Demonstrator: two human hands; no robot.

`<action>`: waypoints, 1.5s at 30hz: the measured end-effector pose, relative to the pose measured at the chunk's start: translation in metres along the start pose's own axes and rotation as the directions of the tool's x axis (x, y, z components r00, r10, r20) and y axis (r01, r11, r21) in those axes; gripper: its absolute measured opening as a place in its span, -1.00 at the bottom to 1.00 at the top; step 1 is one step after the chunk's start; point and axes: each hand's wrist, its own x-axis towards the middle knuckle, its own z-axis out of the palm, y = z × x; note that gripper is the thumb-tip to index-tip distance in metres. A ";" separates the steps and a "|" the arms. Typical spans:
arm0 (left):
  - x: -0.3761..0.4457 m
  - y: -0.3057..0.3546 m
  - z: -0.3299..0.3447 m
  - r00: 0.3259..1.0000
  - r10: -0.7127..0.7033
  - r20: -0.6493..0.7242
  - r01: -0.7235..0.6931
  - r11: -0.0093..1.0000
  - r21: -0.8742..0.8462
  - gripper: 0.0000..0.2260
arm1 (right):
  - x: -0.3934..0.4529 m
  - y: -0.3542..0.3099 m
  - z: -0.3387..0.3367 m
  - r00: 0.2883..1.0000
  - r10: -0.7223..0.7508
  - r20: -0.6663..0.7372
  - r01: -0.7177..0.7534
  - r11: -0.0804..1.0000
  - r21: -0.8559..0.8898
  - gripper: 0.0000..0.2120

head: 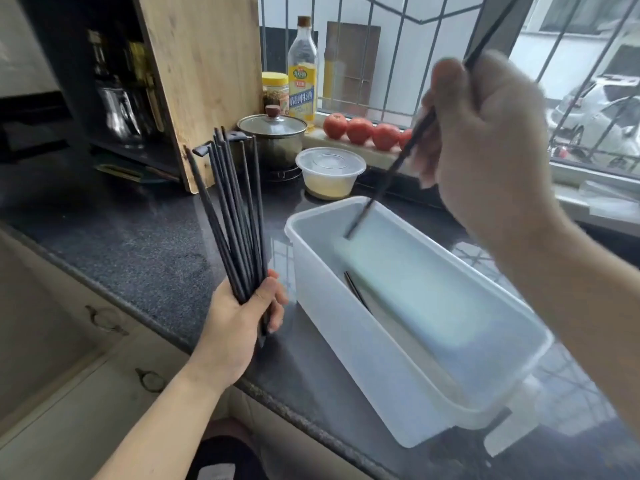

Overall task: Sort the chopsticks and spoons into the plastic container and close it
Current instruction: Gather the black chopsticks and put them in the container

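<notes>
Right hand [485,140] pinches 1 chopstick [384,181], tip inside plastic container [346,341]; steep tilt risks it being flipped out.

We see open worktop [145,237] left of the plastic container [398,358], but our left hand [239,320] sits just beside its near-left wall w/ a fan of chopsticks [235,216] sticking up. Container mouth is wide open from above; only a single chopstick [388,178] held by our right hand [491,147] angles down into the far end, plus one chopstick lying [356,292] along the left inner wall. Behind it: round lidded tub [330,173] near the far corner, pot [273,140], cutting board [204,81] leaning further left. Tomatoes [367,131] and window bars [391,50] block the far side.
</notes>
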 end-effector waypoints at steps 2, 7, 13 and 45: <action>0.001 -0.002 0.002 0.999 -0.011 -0.034 0.012 0.999 0.032 -0.86 | 0.005 0.006 -0.006 0.992 0.033 0.124 0.020 0.914 -0.406 -0.78; -0.001 -0.005 0.002 1.000 -0.004 -0.009 0.005 0.983 0.181 -0.83 | -0.026 0.058 0.021 0.665 0.579 0.473 0.064 0.586 -0.808 -0.66; -0.004 -0.001 0.005 1.000 -0.010 0.006 0.009 0.993 0.119 -0.81 | -0.031 0.067 0.020 0.525 0.655 0.544 0.092 0.592 -0.801 -0.67; -0.005 0.002 0.003 0.998 -0.045 0.050 0.043 0.998 0.051 -0.79 | -0.033 0.051 0.021 0.739 0.518 0.430 -0.005 0.643 -0.766 -0.76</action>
